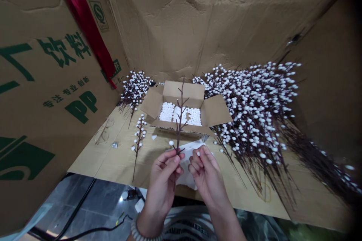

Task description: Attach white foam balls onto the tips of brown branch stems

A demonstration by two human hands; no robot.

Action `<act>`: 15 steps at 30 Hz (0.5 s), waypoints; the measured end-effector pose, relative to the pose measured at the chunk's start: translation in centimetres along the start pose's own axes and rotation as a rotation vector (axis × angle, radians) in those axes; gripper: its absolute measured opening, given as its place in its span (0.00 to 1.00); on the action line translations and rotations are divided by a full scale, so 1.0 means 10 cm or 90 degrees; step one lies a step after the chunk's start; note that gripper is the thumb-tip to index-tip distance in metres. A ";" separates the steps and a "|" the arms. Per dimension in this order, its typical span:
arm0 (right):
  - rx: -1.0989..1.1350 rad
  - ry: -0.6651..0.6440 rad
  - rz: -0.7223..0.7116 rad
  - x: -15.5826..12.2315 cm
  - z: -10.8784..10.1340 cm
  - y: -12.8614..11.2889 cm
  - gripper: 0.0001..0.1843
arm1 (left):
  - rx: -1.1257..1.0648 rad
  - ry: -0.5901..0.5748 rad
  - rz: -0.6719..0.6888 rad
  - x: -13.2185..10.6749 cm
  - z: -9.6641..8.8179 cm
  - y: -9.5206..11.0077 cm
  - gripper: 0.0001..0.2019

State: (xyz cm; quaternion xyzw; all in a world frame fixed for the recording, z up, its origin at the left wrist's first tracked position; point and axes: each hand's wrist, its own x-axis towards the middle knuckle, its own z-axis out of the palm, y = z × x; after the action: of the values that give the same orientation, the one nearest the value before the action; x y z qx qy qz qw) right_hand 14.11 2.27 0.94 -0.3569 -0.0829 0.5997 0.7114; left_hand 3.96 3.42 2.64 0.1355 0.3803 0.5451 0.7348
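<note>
My left hand [165, 175] is shut on the lower stem of a brown artificial twig [180, 120], which stands upright with short side branches and a white bead [171, 143] on one tip. My right hand [205, 173] is beside it, its fingertips pinching a small white foam ball [198, 153]. A crumpled white sheet [188, 165] lies under both hands. Ahead stands an open cardboard box [183, 92] filled with white foam balls [166, 112]. A finished white-beaded branch [138, 143] lies left of my hands.
A large heap of beaded branches [254, 109] fills the right side, and a smaller bunch [134, 90] sits left of the box. Cardboard sheets [169, 26] form the walls and work surface [93, 162]. A dark tiled floor [85, 211] with black cables lies beyond the front edge.
</note>
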 end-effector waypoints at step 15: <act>-0.013 -0.023 -0.022 -0.01 0.04 -0.07 0.17 | 0.118 -0.020 0.152 0.03 -0.04 -0.10 0.11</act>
State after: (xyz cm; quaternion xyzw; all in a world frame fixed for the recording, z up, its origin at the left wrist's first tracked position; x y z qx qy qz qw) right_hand 14.44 2.35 1.67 -0.3518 -0.1084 0.5932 0.7160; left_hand 4.35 3.29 1.60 0.2553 0.3984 0.5892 0.6550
